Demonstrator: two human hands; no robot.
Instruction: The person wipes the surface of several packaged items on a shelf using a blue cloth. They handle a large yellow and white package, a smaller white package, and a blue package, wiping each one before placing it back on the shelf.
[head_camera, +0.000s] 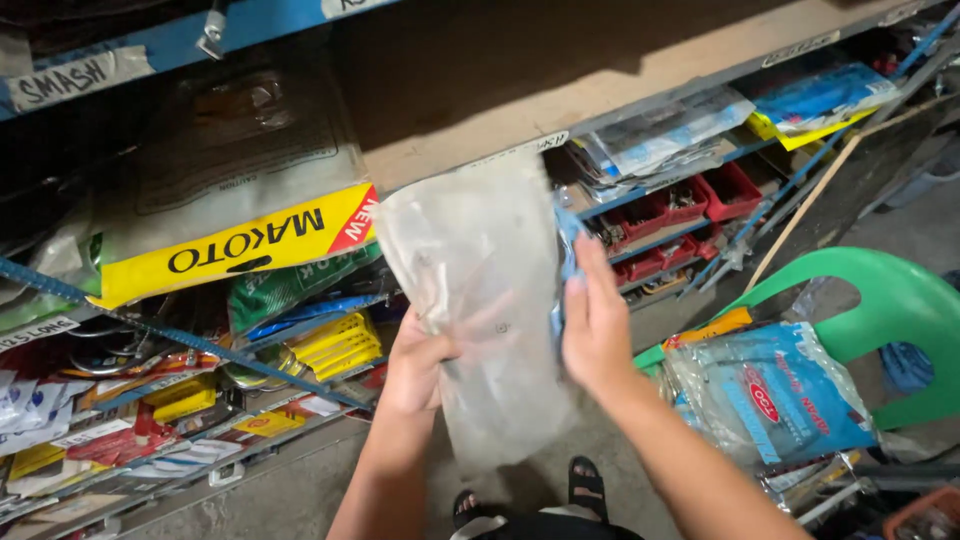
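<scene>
We stand before a crowded shelf rack. Left of our grip lie a big packet with a yellow band and, lower, a stack of yellow plastic pieces among loose packets.

Our left hand is clenched on the lower left edge of a cloudy clear plastic bag, thumb across the front. The bag is held upright in the air between both hands, in front of the shelves and above the floor; what is inside we cannot tell. Our right hand grasps the bag's right edge, its fingers also touching something blue just behind it.

Right of the grip sit red bins on the shelves, and nearer, a green plastic chair carrying blue-printed packets.

In our judgement the film looks slick and limp, so a pinch only at the edges could let it slide down. Swinging it left could also brush loose packets off the rack.
</scene>
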